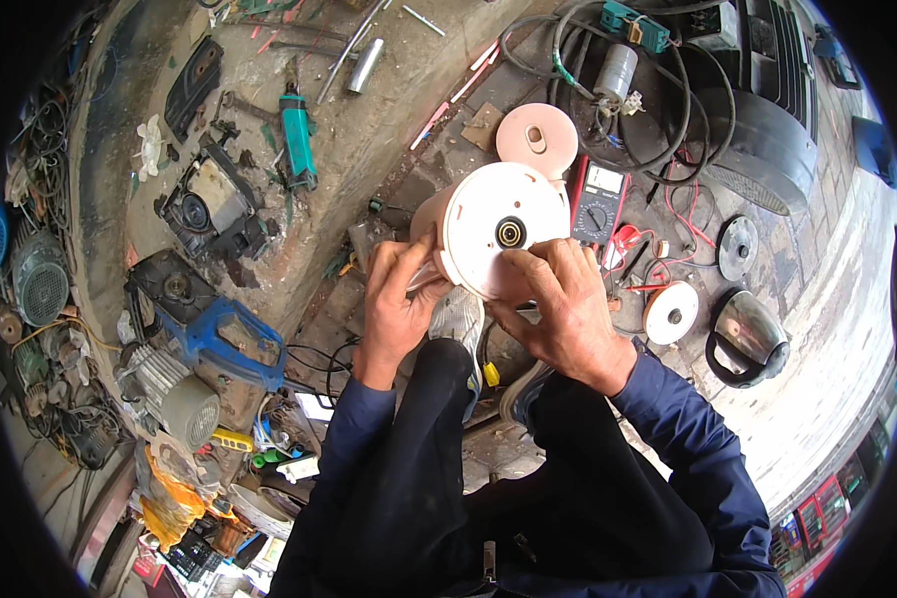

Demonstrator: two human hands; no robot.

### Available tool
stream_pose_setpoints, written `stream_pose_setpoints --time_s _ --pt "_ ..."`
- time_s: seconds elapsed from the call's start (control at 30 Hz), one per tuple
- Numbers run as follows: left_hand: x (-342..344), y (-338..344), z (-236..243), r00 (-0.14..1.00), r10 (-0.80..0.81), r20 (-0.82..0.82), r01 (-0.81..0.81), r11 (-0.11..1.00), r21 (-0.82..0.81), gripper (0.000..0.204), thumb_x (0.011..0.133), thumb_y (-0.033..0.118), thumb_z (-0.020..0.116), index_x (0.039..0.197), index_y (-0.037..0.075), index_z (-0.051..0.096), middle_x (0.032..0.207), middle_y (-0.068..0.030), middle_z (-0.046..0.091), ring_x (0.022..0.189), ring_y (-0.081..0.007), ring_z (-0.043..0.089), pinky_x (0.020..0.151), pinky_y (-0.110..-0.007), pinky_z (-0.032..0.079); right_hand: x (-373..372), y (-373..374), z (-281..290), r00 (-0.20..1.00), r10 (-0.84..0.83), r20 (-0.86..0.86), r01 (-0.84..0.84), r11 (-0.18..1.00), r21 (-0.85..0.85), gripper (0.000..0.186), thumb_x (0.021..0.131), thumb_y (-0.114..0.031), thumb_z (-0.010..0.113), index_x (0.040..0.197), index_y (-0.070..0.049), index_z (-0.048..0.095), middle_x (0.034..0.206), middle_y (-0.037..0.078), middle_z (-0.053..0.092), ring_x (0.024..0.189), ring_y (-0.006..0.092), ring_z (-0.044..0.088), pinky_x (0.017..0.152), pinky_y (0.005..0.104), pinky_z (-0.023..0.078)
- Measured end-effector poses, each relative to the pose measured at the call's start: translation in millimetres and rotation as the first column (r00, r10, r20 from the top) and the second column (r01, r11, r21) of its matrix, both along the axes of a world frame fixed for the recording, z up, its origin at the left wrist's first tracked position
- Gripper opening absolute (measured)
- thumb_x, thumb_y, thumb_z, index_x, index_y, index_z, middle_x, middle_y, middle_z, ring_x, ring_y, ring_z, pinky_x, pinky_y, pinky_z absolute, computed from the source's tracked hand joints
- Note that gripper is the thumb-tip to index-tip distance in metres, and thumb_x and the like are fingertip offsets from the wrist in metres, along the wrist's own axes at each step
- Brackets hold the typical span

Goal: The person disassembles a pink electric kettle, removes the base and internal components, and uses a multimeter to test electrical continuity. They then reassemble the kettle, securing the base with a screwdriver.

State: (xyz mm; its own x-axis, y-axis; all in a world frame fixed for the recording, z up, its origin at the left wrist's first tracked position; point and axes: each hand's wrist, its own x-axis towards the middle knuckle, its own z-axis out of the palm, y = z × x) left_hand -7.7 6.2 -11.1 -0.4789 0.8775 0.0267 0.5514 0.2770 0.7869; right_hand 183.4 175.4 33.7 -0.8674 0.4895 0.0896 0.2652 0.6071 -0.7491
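Observation:
A pale pink electric kettle [473,214] is held up in front of me with its underside facing me. The round coupling [510,233] with brass-coloured rings shows in the middle of that underside. My left hand [394,309] grips the kettle's left side, fingers bent around its lower edge. On the other side, my right hand [568,309] is closed on the near right rim, its index finger and thumb close to the coupling. A pink round piece [543,142] with an oval hole lies just beyond the kettle.
A red-edged multimeter [600,204] with leads lies at right, near a white round power base [671,314], a dark disc [739,247] and a steel kettle [752,329]. A large motor [757,149] stands far right. Left are a teal-handled tool [296,135], a blue-handled machine [234,339] and motor parts.

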Motion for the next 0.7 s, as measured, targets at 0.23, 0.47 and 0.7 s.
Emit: stream_pose_setpoints --time_s 0.23,0.47,0.7 --pt "2.5 1.3 3.1 0.998 -0.014 -0.066 0.015 1.0 0.011 0.063 0.092 0.031 0.085 0.147 0.005 0.066 0.105 -0.008 0.06 0.097 -0.024 0.064 0.085 -0.036 0.054 -1.2 4.5 -5.9 1.0 0.013 -0.008 -0.013 1.0 0.018 0.064 0.071 -0.02 0.091 0.124 0.0 0.061 0.106 0.017 0.058 0.094 0.0365 0.06 0.079 0.048 0.047" --pt "4.7 5.0 5.6 0.996 -0.046 -0.072 0.047 0.999 0.017 0.063 0.086 0.028 0.088 0.144 0.011 0.07 0.114 -0.0063 0.065 0.106 -0.028 0.061 0.096 -0.042 0.047 2.2 8.7 -8.3 0.997 -0.014 0.079 0.021 0.996 -0.086 0.061 0.065 -0.024 0.094 0.111 -0.004 0.061 0.104 0.014 0.058 0.091 0.0337 0.06 0.082 0.0435 0.044" --pt "3.1 5.7 4.3 0.994 -0.067 -0.09 0.069 0.997 0.025 0.063 0.086 0.029 0.087 0.145 0.013 0.07 0.111 -0.0044 0.065 0.105 -0.0263 0.06 0.095 -0.041 0.046 1.3 19.7 -3.1 0.986 0.066 0.152 -0.044 0.989 -0.145 0.063 0.066 -0.031 0.095 0.111 -0.003 0.06 0.104 0.014 0.058 0.092 0.0345 0.059 0.085 0.0429 0.043"
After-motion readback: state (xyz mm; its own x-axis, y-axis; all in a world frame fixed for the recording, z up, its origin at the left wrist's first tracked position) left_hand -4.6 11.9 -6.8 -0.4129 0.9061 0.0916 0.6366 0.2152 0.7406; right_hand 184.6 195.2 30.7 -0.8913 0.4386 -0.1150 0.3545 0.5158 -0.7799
